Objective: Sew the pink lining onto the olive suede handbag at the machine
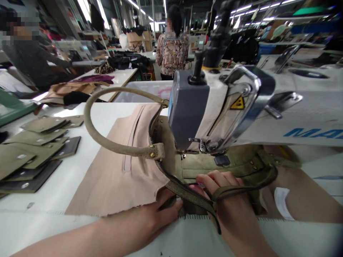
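An olive suede bag [203, 166] lies under the head of a sewing machine [214, 107], with its pink lining [120, 171] spread out to the left. A curved olive handle [92, 134] arches over the lining. My left hand [150, 217] presses on the lining's near edge and the zipper strip [187, 194]. My right hand [227, 203] rests on the bag just in front of the needle area, with a second handle strap [241, 189] draped across its fingers.
Stacks of olive and dark cut pieces [34, 153] lie on the white table [72, 171] at the left. Other tables hold fabric [80, 87]. A person in a patterned top [171, 50] stands behind, and another person [29, 53] works at the far left.
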`<action>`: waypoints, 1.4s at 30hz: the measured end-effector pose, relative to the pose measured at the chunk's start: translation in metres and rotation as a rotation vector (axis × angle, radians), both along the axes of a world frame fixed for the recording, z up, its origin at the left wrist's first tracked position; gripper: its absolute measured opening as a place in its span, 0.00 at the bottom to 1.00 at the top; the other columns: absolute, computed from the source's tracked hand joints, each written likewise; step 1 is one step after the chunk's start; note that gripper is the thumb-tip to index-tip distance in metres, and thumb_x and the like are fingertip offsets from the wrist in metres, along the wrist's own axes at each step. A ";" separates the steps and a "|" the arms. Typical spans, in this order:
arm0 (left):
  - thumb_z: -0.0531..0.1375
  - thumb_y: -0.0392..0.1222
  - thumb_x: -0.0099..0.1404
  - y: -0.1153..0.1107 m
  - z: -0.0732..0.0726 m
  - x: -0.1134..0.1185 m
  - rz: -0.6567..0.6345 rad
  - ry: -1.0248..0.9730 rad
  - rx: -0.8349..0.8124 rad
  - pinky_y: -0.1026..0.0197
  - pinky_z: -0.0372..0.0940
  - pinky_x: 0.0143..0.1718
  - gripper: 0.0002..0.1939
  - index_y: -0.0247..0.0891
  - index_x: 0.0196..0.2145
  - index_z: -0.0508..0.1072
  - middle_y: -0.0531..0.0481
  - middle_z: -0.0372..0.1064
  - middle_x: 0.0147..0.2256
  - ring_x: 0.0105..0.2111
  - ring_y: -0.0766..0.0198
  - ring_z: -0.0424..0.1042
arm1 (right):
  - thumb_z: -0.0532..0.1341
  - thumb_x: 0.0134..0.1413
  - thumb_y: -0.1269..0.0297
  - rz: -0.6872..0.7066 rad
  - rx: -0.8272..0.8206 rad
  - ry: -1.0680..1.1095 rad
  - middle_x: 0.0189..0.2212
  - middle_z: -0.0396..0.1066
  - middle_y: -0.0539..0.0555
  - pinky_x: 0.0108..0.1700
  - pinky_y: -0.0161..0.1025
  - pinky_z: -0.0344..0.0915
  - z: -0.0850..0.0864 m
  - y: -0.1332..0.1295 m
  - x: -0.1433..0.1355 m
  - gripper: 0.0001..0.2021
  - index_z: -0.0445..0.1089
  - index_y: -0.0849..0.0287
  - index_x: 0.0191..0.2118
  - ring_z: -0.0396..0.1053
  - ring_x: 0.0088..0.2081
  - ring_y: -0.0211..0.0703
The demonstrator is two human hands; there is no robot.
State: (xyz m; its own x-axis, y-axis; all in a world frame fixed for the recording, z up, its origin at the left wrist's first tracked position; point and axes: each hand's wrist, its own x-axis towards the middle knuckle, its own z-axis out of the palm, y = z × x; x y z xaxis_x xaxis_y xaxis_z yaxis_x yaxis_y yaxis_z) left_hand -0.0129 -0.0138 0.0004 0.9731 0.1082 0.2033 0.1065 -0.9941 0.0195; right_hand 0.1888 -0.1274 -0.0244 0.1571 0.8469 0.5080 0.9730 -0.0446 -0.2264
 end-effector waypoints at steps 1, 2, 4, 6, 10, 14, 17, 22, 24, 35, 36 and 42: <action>0.43 0.40 0.77 0.000 -0.001 0.000 -0.011 -0.005 -0.006 0.50 0.66 0.59 0.19 0.44 0.56 0.69 0.41 0.61 0.62 0.60 0.48 0.66 | 0.52 0.71 0.59 -0.001 0.003 0.002 0.33 0.67 0.51 0.42 0.45 0.52 0.000 0.000 0.000 0.10 0.67 0.54 0.39 0.61 0.38 0.48; 0.42 0.39 0.77 0.001 -0.001 0.000 -0.023 -0.005 -0.017 0.51 0.67 0.58 0.20 0.44 0.57 0.69 0.41 0.61 0.62 0.60 0.48 0.66 | 0.51 0.71 0.59 -0.004 0.002 0.003 0.33 0.67 0.51 0.42 0.45 0.52 0.001 0.000 -0.001 0.11 0.67 0.54 0.39 0.61 0.38 0.48; 0.42 0.40 0.78 0.002 -0.002 0.000 -0.034 0.010 -0.040 0.53 0.68 0.57 0.20 0.44 0.57 0.68 0.41 0.62 0.62 0.62 0.49 0.64 | 0.51 0.72 0.59 -0.008 0.001 -0.004 0.33 0.67 0.51 0.41 0.45 0.51 0.002 0.000 -0.002 0.11 0.67 0.54 0.39 0.61 0.38 0.48; 0.42 0.40 0.78 0.002 -0.001 -0.001 -0.037 0.027 -0.066 0.55 0.68 0.58 0.20 0.44 0.58 0.68 0.42 0.64 0.61 0.63 0.50 0.63 | 0.51 0.72 0.60 -0.010 0.005 -0.004 0.33 0.67 0.51 0.41 0.45 0.51 0.003 0.001 -0.002 0.10 0.67 0.54 0.39 0.61 0.37 0.48; 0.45 0.40 0.77 0.001 0.000 -0.001 -0.032 0.042 -0.074 0.53 0.67 0.59 0.19 0.44 0.58 0.68 0.41 0.63 0.61 0.63 0.49 0.63 | 0.52 0.71 0.61 -0.011 0.002 0.025 0.33 0.68 0.50 0.43 0.45 0.52 0.003 0.002 -0.005 0.09 0.67 0.53 0.39 0.61 0.38 0.48; 0.47 0.40 0.76 0.000 0.000 -0.001 -0.014 0.020 -0.053 0.52 0.65 0.61 0.17 0.44 0.56 0.70 0.44 0.61 0.63 0.62 0.49 0.64 | 0.52 0.71 0.61 -0.028 -0.010 0.033 0.32 0.67 0.50 0.40 0.44 0.51 -0.001 0.001 -0.002 0.10 0.66 0.53 0.37 0.60 0.37 0.49; 0.45 0.40 0.77 0.001 0.002 0.001 -0.012 -0.006 -0.032 0.51 0.66 0.61 0.18 0.45 0.56 0.70 0.44 0.61 0.62 0.61 0.50 0.65 | 0.54 0.70 0.61 -0.001 -0.009 0.005 0.32 0.67 0.49 0.38 0.43 0.50 -0.007 0.000 0.004 0.07 0.65 0.53 0.38 0.59 0.36 0.48; 0.47 0.41 0.76 0.001 0.005 0.001 0.007 0.024 -0.018 0.49 0.58 0.66 0.18 0.46 0.58 0.69 0.45 0.63 0.61 0.59 0.50 0.67 | 0.56 0.69 0.60 -0.016 -0.035 0.122 0.32 0.66 0.50 0.39 0.43 0.51 -0.018 0.000 0.005 0.07 0.65 0.54 0.37 0.59 0.36 0.48; 0.48 0.40 0.75 0.000 0.004 -0.001 0.003 0.032 0.004 0.48 0.55 0.68 0.18 0.46 0.58 0.69 0.44 0.64 0.60 0.59 0.48 0.66 | 0.55 0.69 0.59 -0.047 -0.034 0.200 0.31 0.66 0.50 0.38 0.43 0.52 -0.021 0.001 0.001 0.09 0.65 0.55 0.37 0.59 0.36 0.48; 0.48 0.45 0.77 0.000 0.012 0.004 0.024 0.045 -0.020 0.51 0.60 0.65 0.17 0.47 0.56 0.70 0.50 0.62 0.63 0.58 0.52 0.67 | 0.57 0.68 0.59 0.033 -0.063 0.324 0.34 0.66 0.49 0.38 0.42 0.53 -0.019 -0.001 0.002 0.07 0.63 0.56 0.40 0.60 0.37 0.46; 0.48 0.45 0.77 0.000 0.013 0.004 0.024 0.041 -0.022 0.51 0.60 0.65 0.17 0.47 0.56 0.70 0.49 0.62 0.63 0.59 0.52 0.67 | 0.56 0.69 0.59 0.059 -0.066 0.321 0.35 0.65 0.50 0.39 0.42 0.54 -0.020 -0.002 0.003 0.07 0.63 0.56 0.42 0.60 0.38 0.46; 0.48 0.40 0.77 0.002 0.013 0.003 -0.005 -0.039 -0.035 0.52 0.57 0.66 0.15 0.44 0.53 0.72 0.47 0.65 0.61 0.59 0.53 0.67 | 0.52 0.71 0.59 0.092 -0.017 0.211 0.35 0.67 0.49 0.37 0.41 0.55 -0.022 -0.003 0.008 0.07 0.63 0.55 0.45 0.61 0.37 0.45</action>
State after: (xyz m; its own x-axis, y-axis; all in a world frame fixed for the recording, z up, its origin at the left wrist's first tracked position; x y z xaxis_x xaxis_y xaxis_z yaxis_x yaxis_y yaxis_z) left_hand -0.0095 -0.0117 0.0135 0.9651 0.1108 0.2372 0.0996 -0.9933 0.0587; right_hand 0.1965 -0.1307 -0.0459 0.1799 0.8707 0.4578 0.9042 0.0369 -0.4255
